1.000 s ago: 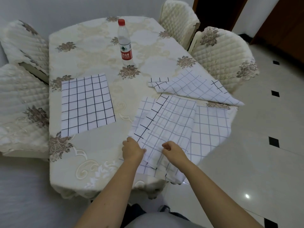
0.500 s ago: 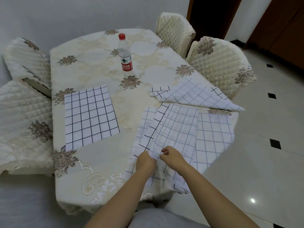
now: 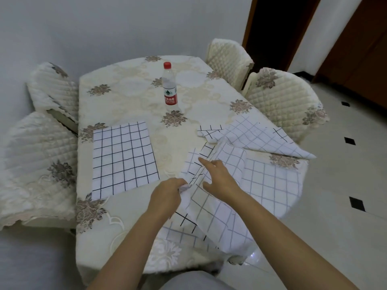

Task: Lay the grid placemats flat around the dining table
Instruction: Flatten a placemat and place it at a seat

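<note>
Fingers of the left hand (image 3: pixel 167 193) pinch a corner of the doubled-over placemat (image 3: pixel 219 208) at the near edge of the dining table (image 3: pixel 125 97); the right hand (image 3: pixel 219 176) rests spread on it. To the left, one flat placemat (image 3: pixel 123 158) looks done. A lower placemat (image 3: pixel 272 181) overhangs the edge and a rumpled placemat (image 3: pixel 261 139) waits beyond: mostly unfinished, I'd say.

Soft, even indoor light, rather dim and cool, leaves only faint shadows on the bench (image 3: pixel 129 84). The glossy floor tiles (image 3: pixel 335 227) carry a small bright glare spot just off the bench's near right corner. The doorway (image 3: pixel 272 28) is near black. Wide-angle distortion bows the wall (image 3: pixel 104 28) and chairs (image 3: pixel 37 164) toward the edges. The lifted grid placemat (image 3: pixel 217 216) looks slightly smeared.
</note>
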The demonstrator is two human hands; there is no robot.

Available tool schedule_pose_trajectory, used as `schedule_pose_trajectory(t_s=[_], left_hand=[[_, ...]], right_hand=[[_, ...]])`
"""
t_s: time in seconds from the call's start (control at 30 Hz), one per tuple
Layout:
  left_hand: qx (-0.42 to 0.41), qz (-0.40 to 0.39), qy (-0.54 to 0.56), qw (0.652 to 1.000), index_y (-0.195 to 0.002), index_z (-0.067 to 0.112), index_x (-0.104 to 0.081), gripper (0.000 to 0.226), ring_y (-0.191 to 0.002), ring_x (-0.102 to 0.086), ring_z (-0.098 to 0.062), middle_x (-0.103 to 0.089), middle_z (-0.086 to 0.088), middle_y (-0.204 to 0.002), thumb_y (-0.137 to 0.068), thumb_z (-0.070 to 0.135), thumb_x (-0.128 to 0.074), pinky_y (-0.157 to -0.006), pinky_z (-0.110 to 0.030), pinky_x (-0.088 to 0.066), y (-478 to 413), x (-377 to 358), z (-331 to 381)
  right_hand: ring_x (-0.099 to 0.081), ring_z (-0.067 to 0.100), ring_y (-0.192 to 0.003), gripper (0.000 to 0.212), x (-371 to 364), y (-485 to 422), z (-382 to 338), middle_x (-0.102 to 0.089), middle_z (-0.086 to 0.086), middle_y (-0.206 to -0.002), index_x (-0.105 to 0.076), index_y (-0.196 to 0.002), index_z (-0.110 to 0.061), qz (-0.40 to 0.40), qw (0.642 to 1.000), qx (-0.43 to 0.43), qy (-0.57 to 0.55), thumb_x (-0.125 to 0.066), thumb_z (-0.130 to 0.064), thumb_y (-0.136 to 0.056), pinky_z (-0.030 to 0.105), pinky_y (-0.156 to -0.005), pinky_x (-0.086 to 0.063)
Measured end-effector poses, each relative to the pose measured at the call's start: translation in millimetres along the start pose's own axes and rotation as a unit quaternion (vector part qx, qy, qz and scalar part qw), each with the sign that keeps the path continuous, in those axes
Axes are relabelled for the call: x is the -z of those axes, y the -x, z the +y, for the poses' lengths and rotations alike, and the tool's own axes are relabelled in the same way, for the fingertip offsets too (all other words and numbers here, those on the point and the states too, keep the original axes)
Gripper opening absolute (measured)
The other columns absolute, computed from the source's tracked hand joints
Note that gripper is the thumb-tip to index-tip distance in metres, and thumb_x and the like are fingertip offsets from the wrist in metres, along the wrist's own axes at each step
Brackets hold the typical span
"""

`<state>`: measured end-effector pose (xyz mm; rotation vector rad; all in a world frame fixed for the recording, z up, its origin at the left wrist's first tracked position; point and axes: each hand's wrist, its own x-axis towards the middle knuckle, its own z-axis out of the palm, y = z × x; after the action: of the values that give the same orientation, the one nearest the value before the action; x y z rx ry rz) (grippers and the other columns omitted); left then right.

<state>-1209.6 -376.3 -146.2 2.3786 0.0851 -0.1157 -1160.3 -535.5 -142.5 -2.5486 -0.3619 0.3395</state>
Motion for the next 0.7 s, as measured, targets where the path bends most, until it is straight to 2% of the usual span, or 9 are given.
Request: schedule_pose_trajectory(t_s=[0.1, 0.2, 0.3, 0.4, 0.5, 0.57, 0.67, 0.7], left_hand=[[0.011, 0.032, 0.001, 0.999, -0.101, 0.009, -0.071, 0.035, -0.105, -0.060, -0.023, -0.067, -0.007, -0.110, -0.087, -0.008, -0.043, -0.083, -0.025, -0.043, 0, 32, -5], [0.021, 0.079, 0.026, 0.996, -0.097, 0.010, -0.072, 0.030, -0.099, -0.061, -0.025, -0.068, -0.009, -0.106, -0.088, -0.005, -0.048, -0.083, -0.029, -0.047, 1, 63, -17], [0.034, 0.123, 0.036, 0.991, -0.099, 0.007, -0.070, 0.028, -0.093, -0.057, -0.020, -0.065, -0.005, -0.100, -0.088, -0.006, -0.048, -0.075, -0.024, -0.040, 7, 95, -28], [0.043, 0.163, 0.052, 0.984, -0.091, 0.011, -0.068, 0.032, -0.086, -0.054, -0.021, -0.061, -0.007, -0.089, -0.088, -0.010, -0.044, -0.063, -0.029, -0.037, 12, 125, -41], [0.080, 0.180, 0.063, 0.978, -0.091, 0.003, -0.068, 0.031, -0.088, -0.054, -0.024, -0.059, -0.012, -0.092, -0.090, -0.011, -0.040, -0.066, -0.027, -0.036, 9, 149, -57], [0.098, 0.205, 0.067, 0.972, -0.085, 0.002, -0.067, 0.033, -0.089, -0.054, -0.026, -0.057, -0.012, -0.091, -0.090, -0.013, -0.039, -0.060, -0.024, -0.035, 8, 161, -67], [0.107, 0.223, -0.003, 0.969, -0.089, 0.007, -0.063, 0.025, -0.080, -0.048, -0.021, -0.057, -0.014, -0.088, -0.091, -0.005, -0.041, -0.058, -0.029, -0.031, 10, 175, -76], [0.117, 0.228, -0.028, 0.966, -0.081, 0.011, -0.059, 0.023, -0.077, -0.047, -0.021, -0.056, -0.012, -0.082, -0.092, -0.001, -0.042, -0.059, -0.029, -0.031, 11, 179, -80]], right_hand=[[-0.015, 0.030, -0.141, 0.054, 7, -13, -16, -0.014, 0.017, -0.152, -0.041, -0.138, -0.024, 0.035, 0.994, 0.063, 0.086, -0.057, -0.013, -0.087, 0.040, -0.106, -0.032], [-0.021, 0.046, -0.137, 0.030, 7, -27, -31, -0.023, 0.030, -0.147, -0.067, -0.104, -0.009, 0.100, 0.976, 0.149, 0.121, -0.068, -0.001, -0.075, 0.054, -0.107, -0.031], [-0.035, 0.059, -0.124, 0.027, 7, -43, -43, -0.038, 0.038, -0.136, -0.069, -0.079, -0.007, 0.150, 0.963, 0.175, 0.141, -0.078, 0.006, -0.057, 0.069, -0.092, -0.037], [-0.033, 0.060, -0.125, 0.021, 13, -56, -57, -0.039, 0.038, -0.135, -0.068, -0.075, -0.005, 0.168, 0.959, 0.180, 0.143, -0.076, 0.006, -0.059, 0.072, -0.094, -0.030], [-0.042, 0.055, -0.121, 0.015, 15, -71, -68, -0.050, 0.034, -0.128, -0.070, -0.073, -0.005, 0.158, 0.954, 0.197, 0.163, -0.076, 0.003, -0.062, 0.067, -0.092, -0.034], [-0.050, 0.045, -0.117, 0.011, 18, -79, -77, -0.056, 0.026, -0.123, -0.071, -0.085, -0.006, 0.146, 0.952, 0.203, 0.176, -0.070, -0.004, -0.074, 0.052, -0.092, -0.039], [-0.055, 0.032, -0.102, 0.019, 24, -91, -90, -0.059, 0.013, -0.112, -0.065, -0.103, -0.008, 0.070, 0.967, 0.177, 0.171, -0.052, -0.013, -0.090, 0.034, -0.077, -0.044], [-0.056, 0.031, -0.098, 0.019, 25, -94, -95, -0.061, 0.012, -0.108, -0.063, -0.103, -0.008, 0.053, 0.970, 0.164, 0.169, -0.049, -0.013, -0.091, 0.032, -0.072, -0.043]])
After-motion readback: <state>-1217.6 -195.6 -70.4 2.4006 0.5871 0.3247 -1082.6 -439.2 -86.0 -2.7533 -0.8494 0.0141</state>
